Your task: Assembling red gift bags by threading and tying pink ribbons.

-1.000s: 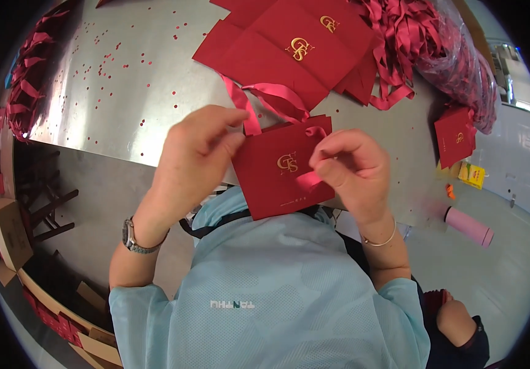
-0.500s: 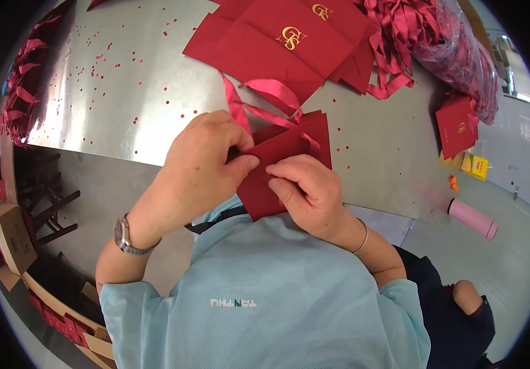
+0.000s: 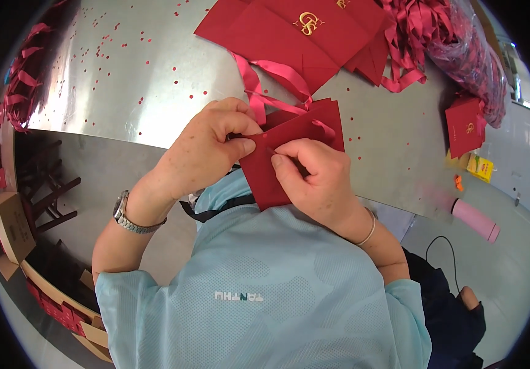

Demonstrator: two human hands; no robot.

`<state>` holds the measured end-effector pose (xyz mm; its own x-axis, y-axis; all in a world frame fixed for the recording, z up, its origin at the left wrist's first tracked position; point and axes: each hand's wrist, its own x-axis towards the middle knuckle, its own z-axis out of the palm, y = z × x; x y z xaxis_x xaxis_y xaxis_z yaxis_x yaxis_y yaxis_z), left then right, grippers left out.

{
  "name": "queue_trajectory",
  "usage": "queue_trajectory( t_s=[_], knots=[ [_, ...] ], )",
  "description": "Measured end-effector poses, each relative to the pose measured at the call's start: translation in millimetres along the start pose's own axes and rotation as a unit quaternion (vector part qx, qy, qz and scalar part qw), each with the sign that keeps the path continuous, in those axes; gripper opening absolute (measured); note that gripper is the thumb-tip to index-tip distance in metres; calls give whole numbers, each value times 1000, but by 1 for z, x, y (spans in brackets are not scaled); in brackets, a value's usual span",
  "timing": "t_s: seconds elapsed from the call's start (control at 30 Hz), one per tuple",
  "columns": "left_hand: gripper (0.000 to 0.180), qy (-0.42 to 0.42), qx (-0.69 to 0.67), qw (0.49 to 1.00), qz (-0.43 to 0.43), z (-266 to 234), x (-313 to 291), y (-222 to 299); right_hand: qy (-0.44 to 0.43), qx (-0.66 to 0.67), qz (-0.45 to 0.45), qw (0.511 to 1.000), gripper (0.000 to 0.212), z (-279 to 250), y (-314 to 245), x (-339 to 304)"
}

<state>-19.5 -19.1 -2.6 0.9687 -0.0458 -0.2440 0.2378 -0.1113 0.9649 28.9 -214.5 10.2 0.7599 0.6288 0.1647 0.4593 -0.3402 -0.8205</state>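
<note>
A red paper gift bag (image 3: pixel 271 184) is held tilted in front of my chest at the table's near edge. My left hand (image 3: pixel 209 141) pinches its upper left edge between thumb and fingers. Close beside it, my right hand (image 3: pixel 317 178) is closed in a pinch against the bag's front face. A small dark tip shows at those right fingertips; I cannot make out what it is. A pink-red ribbon (image 3: pixel 282 75) loops up behind the bag's top edge, and a short ribbon piece (image 3: pixel 323 130) shows on the upper right of its front.
Flat red bags (image 3: pixel 302 31) with gold marks lie stacked ahead, beside a heap of ribbons (image 3: pixel 415 31) and a clear plastic bundle (image 3: pixel 471 61). Red dots scatter over the metal table (image 3: pixel 123 111). At right are a small red bag (image 3: pixel 463 126), a yellow packet (image 3: pixel 480 167) and a pink bottle (image 3: pixel 475 220).
The view has shifted slightly, so the table things sit further right. Both hands keep their pinch at the bag, and a small dark tip now shows at my right fingertips.
</note>
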Motion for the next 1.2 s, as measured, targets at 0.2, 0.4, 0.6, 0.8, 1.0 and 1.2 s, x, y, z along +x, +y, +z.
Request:
queue_trajectory(
  t_s=[0.2, 0.4, 0.6, 0.8, 1.0, 1.2],
  knots=[
    [11, -4, -53, 997, -55, -1, -3, 0, -23, 19, 53, 998, 5, 1, 1, 4],
    [13, 24, 9, 1000, 18, 3, -6, -5, -77, 28, 124, 989, 10, -3, -1, 17],
    [17, 87, 135, 982, 95, 16, -8, -2, -196, 21, 233, 952, 13, -15, -6, 37],
    [14, 94, 138, 982, 85, 14, -5, -8, -201, -57, 87, 974, 7, -19, -7, 28],
    [10, 21, 89, 994, 52, 3, -1, -2, -150, -37, 12, 988, 5, -18, -7, 6],
    [10, 2, 1, 1000, 8, 2, -2, -8, -106, -43, 18, 993, 6, -13, -6, 8]
  ],
)
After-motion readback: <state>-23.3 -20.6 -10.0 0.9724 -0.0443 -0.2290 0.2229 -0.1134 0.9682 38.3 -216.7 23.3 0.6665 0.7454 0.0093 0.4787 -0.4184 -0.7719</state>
